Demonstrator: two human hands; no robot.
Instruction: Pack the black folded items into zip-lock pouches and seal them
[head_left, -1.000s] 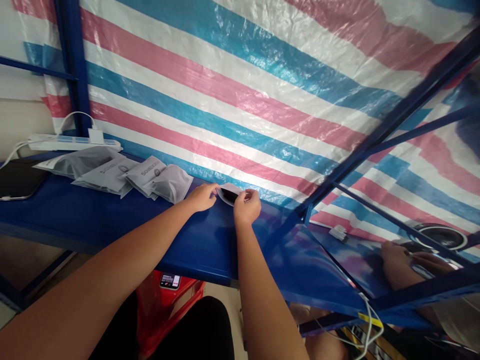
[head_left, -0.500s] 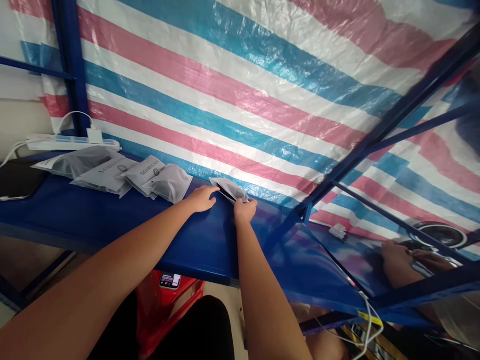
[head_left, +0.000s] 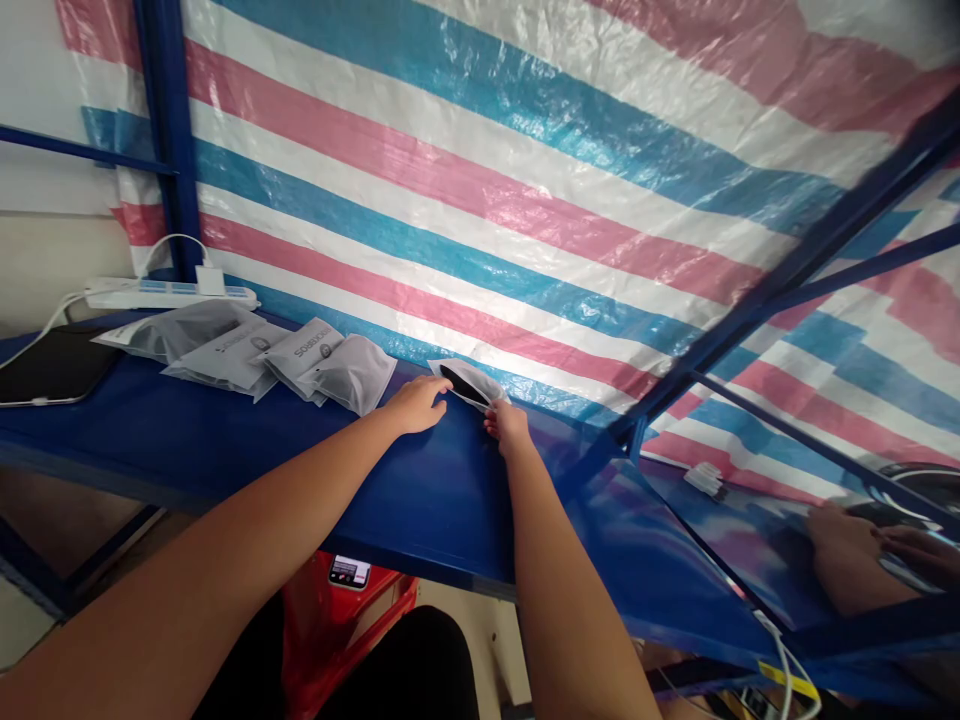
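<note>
Working on a small grey bag [head_left: 486, 377] at the back of the counter [head_left: 431, 490], just in front of the striped sheet [head_left: 450, 200]. Can't tell if fully resting or slightly lifted. Pinching its right end with the right grip [head_left: 511, 424], fingers closed on the plastic. Reaching to its left end with the left grip [head_left: 418, 404], thumb and forefinger parted, fingertips at the opening; can't tell if touching, no clear hold.

Changed over the last half second: showing a wider dark strip in the opening, with the view swung slightly left. Compared with a second ago, holding lower at the right end, no longer pinching the left. Probably means better access to the bag's mouth, not closed up yet.

Containing a dark thing [head_left: 461, 383] in that bag, by the look of it; too small to identify. To the left, lined up overlapping: leftmost bag [head_left: 169, 332], second bag [head_left: 229, 360], third bag [head_left: 298, 350], fourth bag [head_left: 358, 370]. Looking filled, the fourth especially bulging; can't make out contents through cloudy plastic.

Further left, a black tablet [head_left: 52, 365] and a power strip [head_left: 157, 298]. Below, a phone [head_left: 349, 572] on a red stool [head_left: 322, 625].
</note>
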